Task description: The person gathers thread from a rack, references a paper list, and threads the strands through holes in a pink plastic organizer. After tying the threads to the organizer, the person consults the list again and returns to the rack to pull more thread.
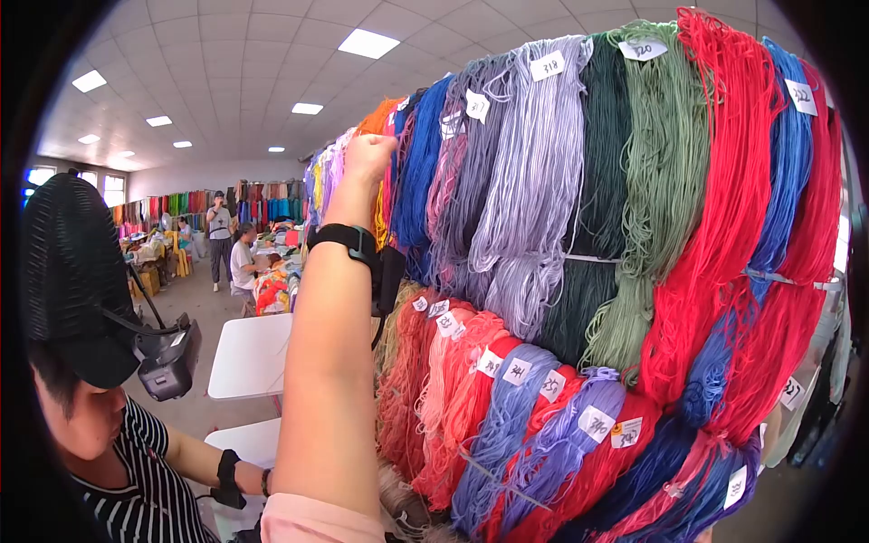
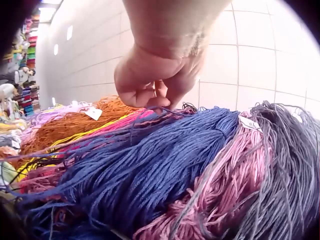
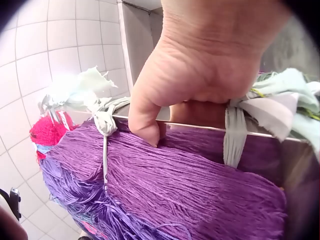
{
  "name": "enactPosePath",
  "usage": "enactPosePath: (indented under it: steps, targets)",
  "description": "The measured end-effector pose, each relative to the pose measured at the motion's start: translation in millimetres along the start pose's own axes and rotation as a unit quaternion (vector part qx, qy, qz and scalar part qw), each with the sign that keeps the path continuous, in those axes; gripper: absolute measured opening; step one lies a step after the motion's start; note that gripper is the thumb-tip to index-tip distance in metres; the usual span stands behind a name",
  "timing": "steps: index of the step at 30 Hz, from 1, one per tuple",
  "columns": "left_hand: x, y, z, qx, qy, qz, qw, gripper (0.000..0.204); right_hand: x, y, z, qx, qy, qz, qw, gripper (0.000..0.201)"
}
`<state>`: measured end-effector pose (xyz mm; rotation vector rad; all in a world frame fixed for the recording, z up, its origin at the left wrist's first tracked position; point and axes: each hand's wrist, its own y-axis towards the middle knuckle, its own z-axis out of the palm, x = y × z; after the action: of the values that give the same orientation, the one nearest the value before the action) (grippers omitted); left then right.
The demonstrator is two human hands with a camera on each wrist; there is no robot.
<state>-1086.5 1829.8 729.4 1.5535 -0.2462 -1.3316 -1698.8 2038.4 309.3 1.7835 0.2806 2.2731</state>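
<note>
At the rack's top, my left hand point(image 1: 369, 156) has its fingers curled at the upper edge of the hanging yarn. In the left wrist view, that hand point(image 2: 157, 75) pinches dark purple and pink strands beside blue yarn point(image 2: 150, 160); orange yarn point(image 2: 90, 120) lies beyond. The right wrist view has my right hand point(image 3: 195, 85) gripping a thin rail point(image 3: 200, 128), thumb in front against purple yarn point(image 3: 185, 185), other fingers mostly hidden behind. Pale cloth strips point(image 3: 105, 122) are knotted at the rail. My right hand is outside the head view.
Numbered hanks, including red yarn point(image 1: 724, 163) and lilac yarn point(image 1: 534, 154), hang in tiers along the rack. A person in a striped shirt point(image 1: 149, 452) is close at the left, near white tables point(image 1: 249, 357). Other people point(image 1: 219, 237) are farther back.
</note>
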Motion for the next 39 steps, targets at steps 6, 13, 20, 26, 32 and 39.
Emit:
enactPosePath:
  steps: [6, 13, 20, 26, 32, 39]
  targets:
    - [-19, -5, -17, 0.087, -0.202, -0.056, 0.974, 0.017, -3, -1, 1, -0.006, 0.005, -0.004, 1.000, 0.071]
    - [-27, -9, -26, 0.026, -0.170, -0.047, 0.984, 0.015, -4, -6, 2, -0.013, 0.013, -0.016, 1.000, 0.072]
    - [-21, -19, -35, 0.018, -0.246, -0.098, 0.964, 0.017, -4, -13, 1, -0.020, 0.031, -0.031, 0.999, 0.073]
    - [-24, -20, -24, -0.041, -0.103, -0.056, 0.992, 0.021, -6, -14, -11, -0.023, -0.019, -0.033, 0.999, 0.079]
    - [-4, 2, 0, -0.006, 0.116, 0.136, 0.984, 0.035, -6, -12, -6, -0.022, -0.004, -0.027, 0.999, 0.079]
    - [-13, 9, 11, -0.032, 0.053, 0.118, 0.991, 0.020, -10, -14, -12, -0.024, 0.005, -0.022, 0.999, 0.079]
